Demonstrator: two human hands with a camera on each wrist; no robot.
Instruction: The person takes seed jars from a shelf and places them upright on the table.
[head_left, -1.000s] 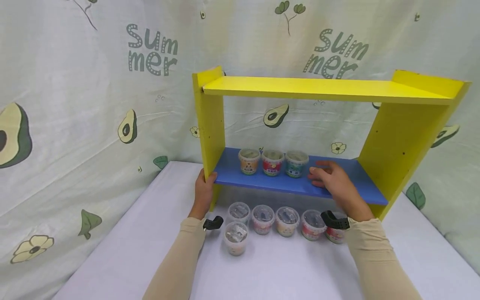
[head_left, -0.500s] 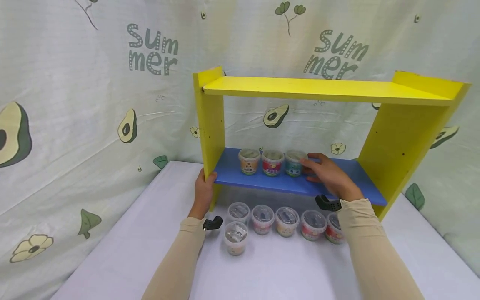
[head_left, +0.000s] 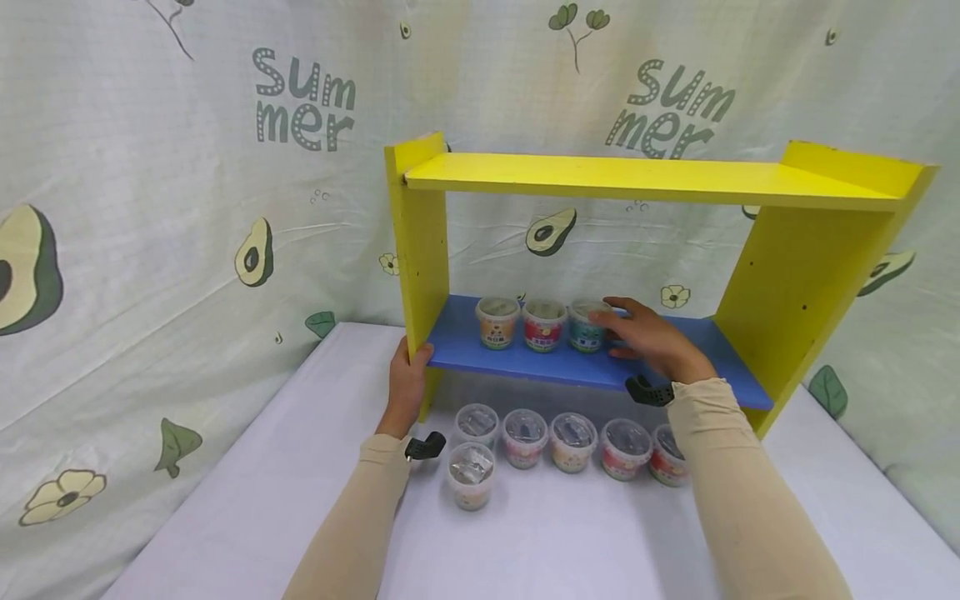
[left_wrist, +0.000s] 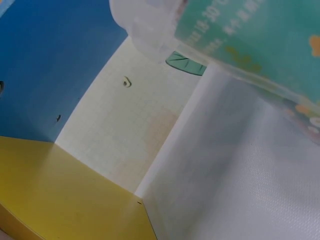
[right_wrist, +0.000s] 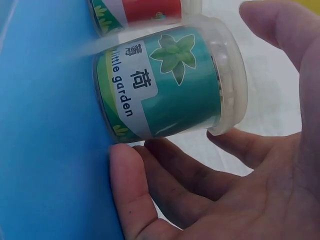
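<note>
A: Three tubs on the blue shelf (head_left: 525, 360), six on the worktop (head_left: 525, 533) below. Confirm?

B: Confirmed. Shelf row, left to right: orange tub (head_left: 498, 323), red tub (head_left: 544, 326), teal tub (head_left: 587, 327). Below: five in a line plus one tub in front (head_left: 471, 475) at the left end. Nine in all.

A: Hands?

B: Right hand (head_left: 651, 342) is at the teal tub. Right wrist view shows the fingers (right_wrist: 185, 175) relaxed and spread, cupping round the teal tub (right_wrist: 165, 90) without closing; whether they touch it I can't tell, thumb tip (right_wrist: 127, 170) down by the shelf surface. Left hand (head_left: 407, 387) grips the yellow side panel (head_left: 420, 250), thumb hooked over the blue shelf's corner, steadying the rack.

A: Step?

B: Looks like shelving tubs one at a time; the teal one stands upright, third in row, just beside the red. I'd judge it's being set or nudged into line.

A: Next move needs?

B: Probably fingers clear of the teal tub without tipping it, then a reach under the shelf for one of the six. Room remains on the shelf's right half.
</note>
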